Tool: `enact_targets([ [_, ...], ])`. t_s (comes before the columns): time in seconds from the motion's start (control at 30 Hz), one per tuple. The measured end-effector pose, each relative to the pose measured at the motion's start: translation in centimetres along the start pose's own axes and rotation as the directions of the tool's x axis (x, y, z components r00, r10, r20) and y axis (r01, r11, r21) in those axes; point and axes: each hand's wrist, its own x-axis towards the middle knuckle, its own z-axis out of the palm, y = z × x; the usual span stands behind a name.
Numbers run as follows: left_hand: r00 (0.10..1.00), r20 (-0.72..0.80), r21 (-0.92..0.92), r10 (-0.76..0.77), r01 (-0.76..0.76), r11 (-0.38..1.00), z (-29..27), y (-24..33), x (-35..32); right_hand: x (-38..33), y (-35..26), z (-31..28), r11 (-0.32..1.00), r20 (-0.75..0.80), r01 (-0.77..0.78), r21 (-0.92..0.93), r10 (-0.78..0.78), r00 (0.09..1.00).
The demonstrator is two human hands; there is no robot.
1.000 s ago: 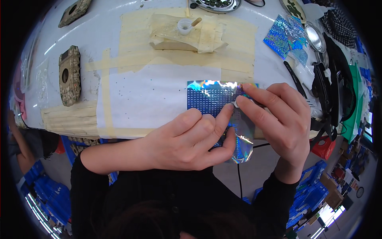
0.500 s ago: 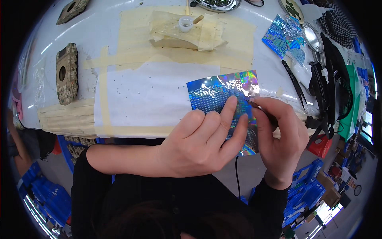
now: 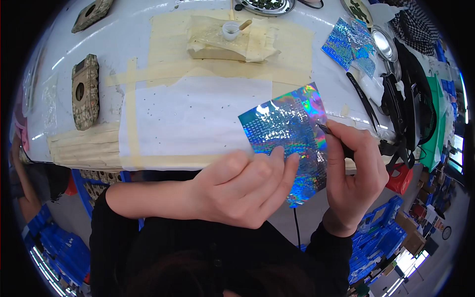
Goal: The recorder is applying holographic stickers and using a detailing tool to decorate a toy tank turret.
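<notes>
A shiny holographic sheet (image 3: 282,126), covered in rows of small marks, hangs partly over the table's front edge, its near corner below it. My left hand (image 3: 242,188) has hold of its left side, with bent fingers lying over the face; the thumb is hidden. At the right side of the sheet, my right hand (image 3: 356,166) pinches a slim dark tool that looks like tweezers (image 3: 324,128). The tool's tip points at the sheet's right margin. Whether the tip grips anything is too small to tell. Most of the tool is covered by my fingers.
White paper (image 3: 183,119) with scattered tiny specks is taped down ahead. A camouflage-patterned part (image 3: 86,94) lies left. Beyond, a small cup (image 3: 230,30) with a stick stands on a tape-covered block (image 3: 217,53). Black tweezers (image 3: 363,100) and holographic pieces (image 3: 339,44) lie right.
The sheet has turned anticlockwise, its near corner dropping lower. My left fingers have drawn back toward me and curled more. My right hand has shifted slightly right with the tool.
</notes>
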Motion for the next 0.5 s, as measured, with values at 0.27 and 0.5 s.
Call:
enact_targets([
  [0.27,0.998,-0.055,-0.046,-0.038,0.036,0.998,1.7,1.0,0.6,-0.6,0.4,-0.1,0.997,0.092,-0.048,-0.056,0.053,0.994],
  [0.5,0.999,0.03,0.033,0.011,-0.012,0.999,1.6,0.0,0.2,-0.9,0.7,0.9,0.995,0.079,-0.03,-0.097,0.038,0.996],
])
